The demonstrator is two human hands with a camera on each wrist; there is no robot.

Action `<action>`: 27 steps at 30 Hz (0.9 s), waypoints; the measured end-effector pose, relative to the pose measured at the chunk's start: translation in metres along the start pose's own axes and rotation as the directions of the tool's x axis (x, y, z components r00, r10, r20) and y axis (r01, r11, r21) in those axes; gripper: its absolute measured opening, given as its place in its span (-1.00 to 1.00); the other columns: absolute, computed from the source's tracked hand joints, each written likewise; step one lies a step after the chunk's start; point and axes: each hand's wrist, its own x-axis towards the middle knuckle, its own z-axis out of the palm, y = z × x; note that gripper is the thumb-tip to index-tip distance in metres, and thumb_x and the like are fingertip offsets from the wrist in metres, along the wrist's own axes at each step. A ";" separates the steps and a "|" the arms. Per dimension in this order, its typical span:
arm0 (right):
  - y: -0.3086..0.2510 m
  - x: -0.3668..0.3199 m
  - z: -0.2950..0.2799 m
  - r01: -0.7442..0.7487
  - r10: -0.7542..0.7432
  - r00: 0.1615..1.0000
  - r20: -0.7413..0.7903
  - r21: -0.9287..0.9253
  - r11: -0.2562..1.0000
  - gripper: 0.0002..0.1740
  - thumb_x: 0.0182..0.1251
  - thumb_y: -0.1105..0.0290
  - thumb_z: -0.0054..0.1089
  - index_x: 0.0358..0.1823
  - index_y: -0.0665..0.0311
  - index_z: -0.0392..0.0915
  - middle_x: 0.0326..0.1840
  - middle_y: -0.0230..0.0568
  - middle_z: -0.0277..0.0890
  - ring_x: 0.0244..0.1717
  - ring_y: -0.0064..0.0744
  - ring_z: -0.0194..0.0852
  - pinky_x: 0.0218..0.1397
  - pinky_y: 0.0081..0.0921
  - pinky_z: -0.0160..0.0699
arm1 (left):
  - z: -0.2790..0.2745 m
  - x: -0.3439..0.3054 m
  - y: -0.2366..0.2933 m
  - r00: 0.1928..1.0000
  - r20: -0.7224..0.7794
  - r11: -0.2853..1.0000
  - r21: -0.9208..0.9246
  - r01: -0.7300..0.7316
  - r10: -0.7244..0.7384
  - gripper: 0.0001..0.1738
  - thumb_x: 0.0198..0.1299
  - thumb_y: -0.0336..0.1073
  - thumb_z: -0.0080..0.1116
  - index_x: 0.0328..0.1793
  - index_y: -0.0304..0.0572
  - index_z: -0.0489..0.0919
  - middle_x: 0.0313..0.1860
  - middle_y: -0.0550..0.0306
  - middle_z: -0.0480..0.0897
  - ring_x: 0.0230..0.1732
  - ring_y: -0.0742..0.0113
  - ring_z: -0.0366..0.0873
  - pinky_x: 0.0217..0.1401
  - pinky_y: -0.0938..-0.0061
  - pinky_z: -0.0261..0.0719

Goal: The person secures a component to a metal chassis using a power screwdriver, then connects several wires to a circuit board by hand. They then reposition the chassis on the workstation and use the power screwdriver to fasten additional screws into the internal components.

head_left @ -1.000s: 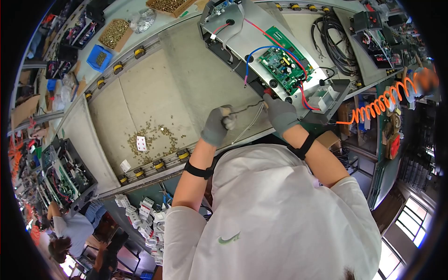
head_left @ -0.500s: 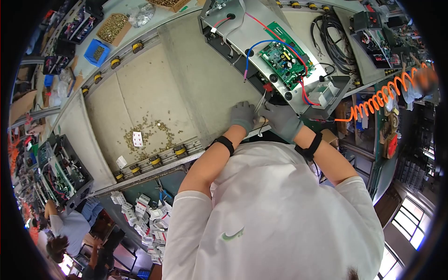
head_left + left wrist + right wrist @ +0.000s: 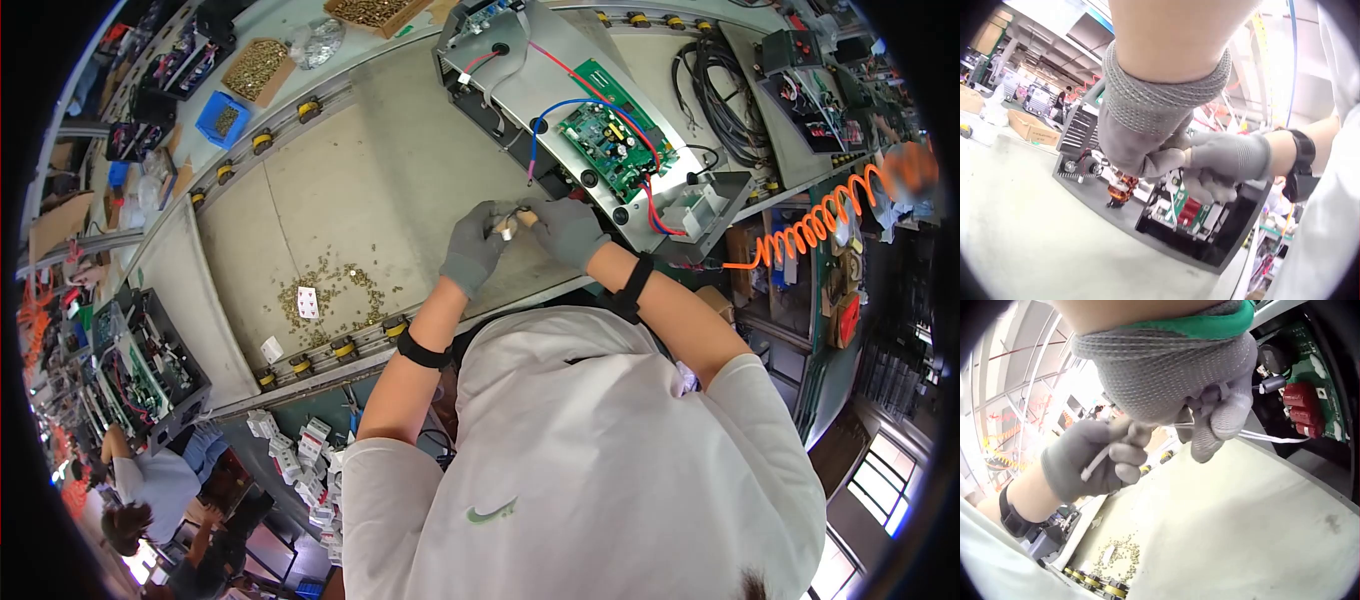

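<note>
Both gloved hands meet in front of the metal chassis (image 3: 540,60), fingertips close together. In the right wrist view, my left hand (image 3: 1094,456) curls round a thin white wire (image 3: 1099,461) whose pale tip sticks out below the fingers. My right hand (image 3: 1179,375) pinches thin white wires (image 3: 1272,437) that run out of the open side of the chassis. In the head view the left hand (image 3: 475,250) and right hand (image 3: 568,235) hide most of the wire between them. A green circuit board (image 3: 605,140) with red and blue leads sits on the chassis top.
Small brass-coloured parts (image 3: 330,290) lie scattered on the bench around a playing card (image 3: 307,302). A blue bin (image 3: 222,120) and boxes of small parts stand at the back left. Coiled black cable (image 3: 720,100) lies right of the chassis; an orange coiled hose (image 3: 815,220) hangs beyond.
A second ago the hands were apart with a dark cord stretched between them. They came together near the chassis edge, then shifted left and farther over the bench, staying close together.
</note>
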 end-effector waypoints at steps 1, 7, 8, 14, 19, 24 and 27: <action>0.004 -0.002 0.000 0.030 -0.030 1.000 -0.006 0.098 0.995 -0.67 0.20 0.33 -0.01 0.00 0.15 0.51 -0.37 -0.12 0.58 -0.34 -0.12 0.59 -0.25 -0.22 0.52 | -0.003 -0.003 0.008 0.996 0.086 0.979 -0.205 -0.012 0.030 -0.66 0.22 -0.38 0.08 0.13 -0.27 0.51 -0.22 0.12 0.64 -0.42 0.44 0.46 -0.27 0.60 0.48; 0.008 -0.007 -0.014 -0.168 0.120 0.986 0.118 0.635 0.754 -0.71 0.32 0.35 -0.12 -0.06 0.29 0.52 -0.47 -0.05 0.53 -0.59 -0.21 0.53 -0.43 -0.32 0.49 | 0.009 -0.013 0.045 0.936 0.057 0.862 -0.414 -0.294 0.346 -0.60 0.15 -0.36 0.23 0.12 -0.34 0.52 -0.16 0.13 0.62 -0.18 0.46 0.54 -0.20 0.55 0.53; 0.009 -0.008 -0.014 -0.159 0.120 0.987 0.105 0.685 0.711 -0.71 0.36 0.34 -0.13 -0.08 0.32 0.52 -0.47 -0.05 0.52 -0.63 -0.25 0.50 -0.46 -0.35 0.48 | 0.014 -0.010 0.042 0.935 0.057 0.861 -0.412 -0.298 0.350 -0.60 0.15 -0.36 0.23 0.12 -0.34 0.52 -0.16 0.13 0.62 -0.18 0.46 0.54 -0.20 0.55 0.53; 0.032 -0.003 0.013 -0.198 0.144 0.980 0.138 0.759 0.621 -0.73 0.40 0.34 -0.12 -0.08 0.35 0.50 -0.43 -0.12 0.52 -0.50 -0.35 0.53 -0.44 -0.38 0.48 | 0.034 -0.006 0.055 0.946 -0.095 0.950 0.063 -0.304 0.309 -0.42 0.02 -0.22 0.38 0.15 -0.36 0.51 -0.02 0.01 0.64 -0.08 0.32 0.59 0.02 0.42 0.53; 0.053 0.005 0.036 0.078 -0.056 0.997 -0.054 0.756 0.650 -0.77 0.24 0.39 0.00 -0.11 0.25 0.52 -0.25 -0.09 0.55 -0.31 -0.19 0.55 -0.22 -0.31 0.48 | 0.040 0.009 0.045 0.805 -0.004 0.720 0.450 -0.528 0.593 -0.71 0.03 -0.27 0.30 -0.11 -0.20 0.62 -0.19 0.08 0.65 -0.22 0.25 0.61 -0.14 0.37 0.53; 0.012 -0.014 -0.018 -0.062 0.021 0.989 0.149 0.277 0.959 -0.67 0.20 0.28 0.07 -0.02 0.22 0.48 -0.21 -0.03 0.56 -0.18 -0.06 0.57 -0.10 -0.23 0.47 | 0.049 0.021 0.038 0.767 -0.210 0.750 0.472 -0.463 0.606 -0.85 0.15 -0.33 0.16 -0.20 -0.22 0.61 -0.33 0.09 0.61 -0.38 0.27 0.52 -0.26 0.40 0.48; 0.001 -0.032 -0.032 -0.082 0.063 0.993 0.099 0.201 0.976 -0.60 0.22 0.26 0.08 0.08 0.18 0.41 -0.22 -0.07 0.57 -0.14 -0.10 0.58 -0.18 -0.18 0.48 | 0.048 0.026 0.033 0.850 -0.301 0.900 0.191 -0.391 0.433 -0.85 0.18 -0.36 0.10 -0.18 -0.23 0.61 -0.41 0.13 0.57 -0.43 0.35 0.47 -0.30 0.44 0.46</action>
